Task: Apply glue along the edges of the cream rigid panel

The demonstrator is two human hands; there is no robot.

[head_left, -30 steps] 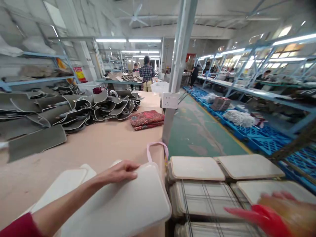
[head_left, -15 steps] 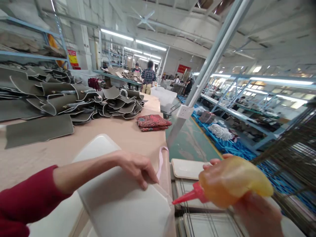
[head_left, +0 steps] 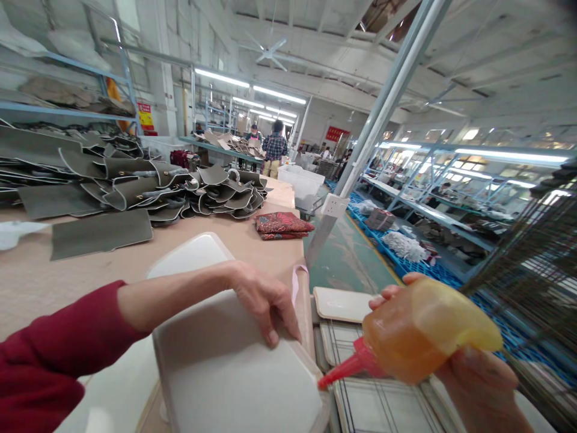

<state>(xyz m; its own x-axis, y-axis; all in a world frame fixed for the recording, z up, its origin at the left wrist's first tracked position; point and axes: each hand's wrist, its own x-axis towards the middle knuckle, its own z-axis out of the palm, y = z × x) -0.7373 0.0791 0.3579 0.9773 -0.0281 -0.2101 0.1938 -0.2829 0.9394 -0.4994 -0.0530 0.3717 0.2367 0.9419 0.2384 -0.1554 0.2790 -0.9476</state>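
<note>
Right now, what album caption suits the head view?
Left hand on white panel; right hand holds amber bottle, red nozzle at the panel's edge.

The bottle (head_left: 424, 328) is amber-yellow with a red nozzle (head_left: 349, 363), the panel (head_left: 238, 373) white, the sleeve (head_left: 67, 337) maroon, the folded cloth (head_left: 282, 224) patterned red.

The right hand (head_left: 478, 373) has brought the translucent plastic bottle of amber liquid (head_left: 430, 331) leftward from above the stacks, and its pointed red nozzle (head_left: 347, 364) now meets the right edge of the white round-cornered panel (head_left: 238, 373). That panel, gripped by the left hand (head_left: 265, 300), has turned.
</note>
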